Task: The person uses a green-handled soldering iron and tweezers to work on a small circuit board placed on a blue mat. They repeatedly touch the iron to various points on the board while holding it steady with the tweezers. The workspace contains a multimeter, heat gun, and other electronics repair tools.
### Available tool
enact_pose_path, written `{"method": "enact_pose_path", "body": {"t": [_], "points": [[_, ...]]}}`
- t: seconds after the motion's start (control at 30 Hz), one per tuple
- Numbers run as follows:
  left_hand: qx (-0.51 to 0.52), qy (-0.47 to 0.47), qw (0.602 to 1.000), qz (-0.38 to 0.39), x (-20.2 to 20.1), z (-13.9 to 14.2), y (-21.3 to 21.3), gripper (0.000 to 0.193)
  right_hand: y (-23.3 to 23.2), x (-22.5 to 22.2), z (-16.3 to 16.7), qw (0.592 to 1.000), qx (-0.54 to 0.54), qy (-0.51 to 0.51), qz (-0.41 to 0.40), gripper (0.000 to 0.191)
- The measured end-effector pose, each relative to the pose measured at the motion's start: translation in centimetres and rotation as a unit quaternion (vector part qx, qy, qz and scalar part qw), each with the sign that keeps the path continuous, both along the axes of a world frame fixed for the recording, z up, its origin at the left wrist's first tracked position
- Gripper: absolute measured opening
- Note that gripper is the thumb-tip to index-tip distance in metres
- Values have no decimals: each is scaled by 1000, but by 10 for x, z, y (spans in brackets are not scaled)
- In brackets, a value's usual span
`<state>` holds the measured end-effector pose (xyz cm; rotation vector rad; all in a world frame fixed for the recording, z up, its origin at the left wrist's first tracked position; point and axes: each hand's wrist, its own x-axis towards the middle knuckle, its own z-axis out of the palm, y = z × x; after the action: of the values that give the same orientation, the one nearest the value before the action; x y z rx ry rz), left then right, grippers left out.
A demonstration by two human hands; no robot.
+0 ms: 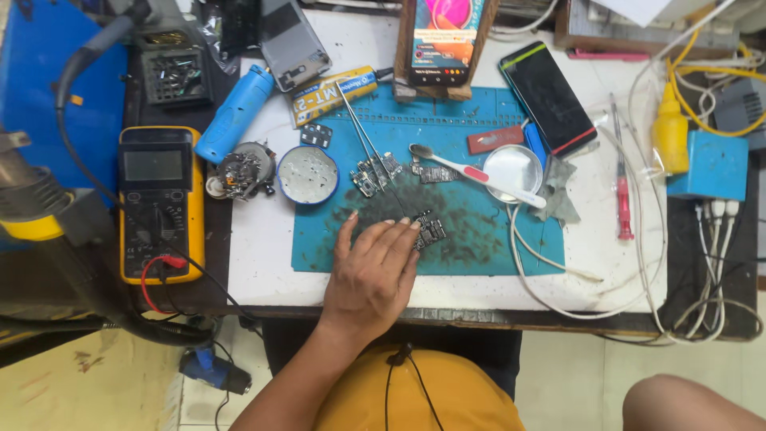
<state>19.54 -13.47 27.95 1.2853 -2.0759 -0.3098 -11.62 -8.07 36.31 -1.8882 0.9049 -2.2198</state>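
As the scene is viewed from above, the following parts are shown.

Left hand (373,267): laid palm down on the blue mat (479,247), fingers spread and extended; nothing is pinched. The fingertips (413,227) are set against the near edge of a small circuit board (431,231), apparently so that it is kept steady on the mat.

Right hand: not seen in this view; its state cannot be told.

Small circuit board: placed near the middle of the mat, on a patch darkened by soot or dust. Its long axis is judged to run up the picture, away from the person, tilted slightly to the right; finer detail is too small to be read.

Tweezers (369,148): laid on the mat with the long axis running diagonally, the points directed towards the board and the hand.

Other boards (375,172): grouped further up the mat, under the tweezers.

Toothbrush (477,174): rested to the right of these, head to the left, beside a shallow round tin (512,169).

Round blue dish (309,175): set just off the mat's left edge.

Yellow meter (161,203): kept at the far left, red and black leads attached.

Phone (550,100): laid dark-screened, tilted, at the mat's upper right corner.

Upright phone (441,40): propped in a wooden stand behind the mat, its screen lit.
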Motion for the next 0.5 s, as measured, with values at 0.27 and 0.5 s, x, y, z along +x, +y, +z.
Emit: {"method": "enact_pose_path", "body": {"t": [0.27, 0.5], "points": [[3, 4, 1000, -2, -1, 7, 2, 37, -18, 40, 16, 1000, 6, 3, -16, 7], [-9, -15, 1000, -2, -6, 3, 2, 33, 11, 38, 26, 999, 3, 13, -32, 7]]}}
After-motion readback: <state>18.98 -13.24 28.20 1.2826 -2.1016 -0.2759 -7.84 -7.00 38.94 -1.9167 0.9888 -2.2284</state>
